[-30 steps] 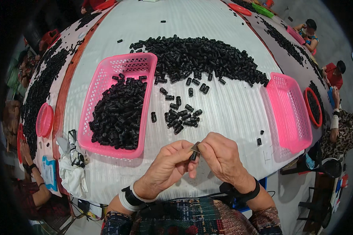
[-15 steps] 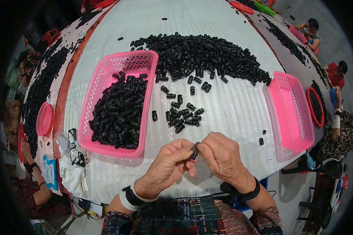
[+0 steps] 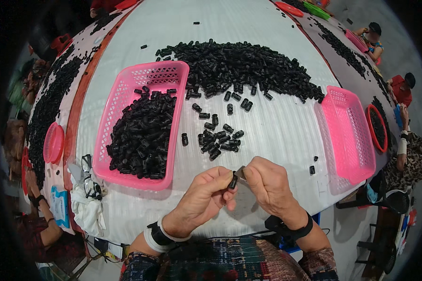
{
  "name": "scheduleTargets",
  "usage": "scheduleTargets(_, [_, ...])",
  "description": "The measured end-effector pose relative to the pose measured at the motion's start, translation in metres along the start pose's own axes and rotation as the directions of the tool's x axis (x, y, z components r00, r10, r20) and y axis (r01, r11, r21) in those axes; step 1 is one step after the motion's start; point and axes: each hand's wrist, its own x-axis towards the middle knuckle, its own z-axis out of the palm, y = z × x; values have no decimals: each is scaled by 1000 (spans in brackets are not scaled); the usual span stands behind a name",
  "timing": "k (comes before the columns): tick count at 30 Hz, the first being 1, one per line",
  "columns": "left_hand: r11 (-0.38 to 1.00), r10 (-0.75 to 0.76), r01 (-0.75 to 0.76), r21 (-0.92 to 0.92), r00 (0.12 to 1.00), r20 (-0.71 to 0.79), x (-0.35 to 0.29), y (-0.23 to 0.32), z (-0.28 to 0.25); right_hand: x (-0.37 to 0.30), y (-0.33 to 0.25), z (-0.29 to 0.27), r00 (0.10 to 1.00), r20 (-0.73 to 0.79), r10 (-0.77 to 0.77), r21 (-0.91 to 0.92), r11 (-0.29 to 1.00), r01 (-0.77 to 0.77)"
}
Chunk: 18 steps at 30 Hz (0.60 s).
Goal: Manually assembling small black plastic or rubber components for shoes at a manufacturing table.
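Observation:
My left hand [image 3: 202, 196] pinches a small black plastic cord lock [image 3: 233, 181] between thumb and fingers. Close beside it, my right hand [image 3: 269, 185] grips a small thin grey blade [image 3: 240, 173], its flat end pointing at the cord lock. Whether the blade touches the part is hard to make out. Beyond my hands lies a loose cluster of similar cord locks [image 3: 220, 140]. A pink plastic basket [image 3: 103, 136] to the left is heaped with more of them. Farther back spreads a large pile of cord locks [image 3: 248, 65] across the white table [image 3: 276, 131].
At the right stands another pink basket [image 3: 349, 136], with two stray black pieces [image 3: 312, 170] near it. Eyeglasses [image 3: 91, 185] rest on a white cloth [image 3: 86, 210] at the left edge. Other people sit at neighbouring tables on both sides.
My right hand has drawn slightly right and up with the blade, opening a small gap from the left fingertips. More of the cord lock shows; the left hand is nearly still.

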Motion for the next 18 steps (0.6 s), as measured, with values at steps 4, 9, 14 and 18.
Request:
scheduleTargets(4, [1000, -15, 15, 2, 1000, -3, 0, 0, 1, -1, 1, 4, 999, -4, -32, -3, 999, 32])
scheduleTargets(9, [1000, -26, 26, -16, 1000, 7, 1, -2, -2, -1, 3, 7, 1000, -9, -27, -87, 996, 26])
scheduleTargets(14, [999, -40, 40, -24, 999, -3, 2, -3, -3, -2, 5, 7, 999, -17, -42, -124, 991, 40])
scheduleTargets(18, [998, -42, 42, -52, 999, -13, 3, -5, -5, -2, 5, 8, 998, -29, -56, -176, 983, 50])
